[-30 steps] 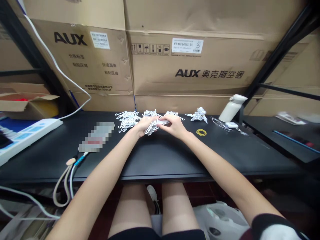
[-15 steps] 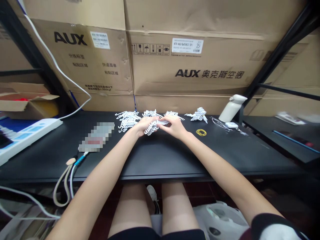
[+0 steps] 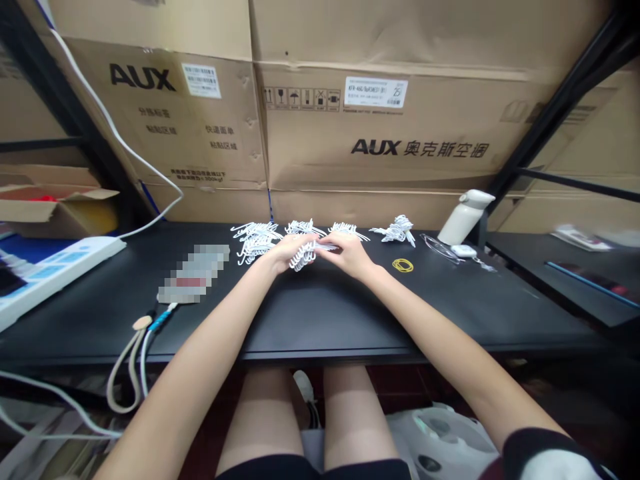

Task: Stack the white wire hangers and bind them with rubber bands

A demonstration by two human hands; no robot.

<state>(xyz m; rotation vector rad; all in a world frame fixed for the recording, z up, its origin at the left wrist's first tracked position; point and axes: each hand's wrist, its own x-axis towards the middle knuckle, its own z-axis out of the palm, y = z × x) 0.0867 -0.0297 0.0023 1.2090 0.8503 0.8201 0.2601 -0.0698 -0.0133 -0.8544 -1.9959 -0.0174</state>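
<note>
A bundle of white hooks is held above the black table, its curved ends toward me. My left hand is closed around the bundle from the left. From the right, my right hand pinches the straight ends between thumb and fingers. Behind my hands lie more white hooks in piles: a left pile, a middle pile and a right pile, partly hidden by my hands. Farther right sits a tied-looking white bundle, with yellow rubber bands in front of it.
A white bottle and a small white case stand at the right rear. To the left lie a blurred-out phone with a strap and a power strip. Large cardboard boxes wall off the back of the black table.
My right hand's fingers have closed in slightly over the straight ends of the hooks. My left hand and the bundle stay in nearly the same place.
</note>
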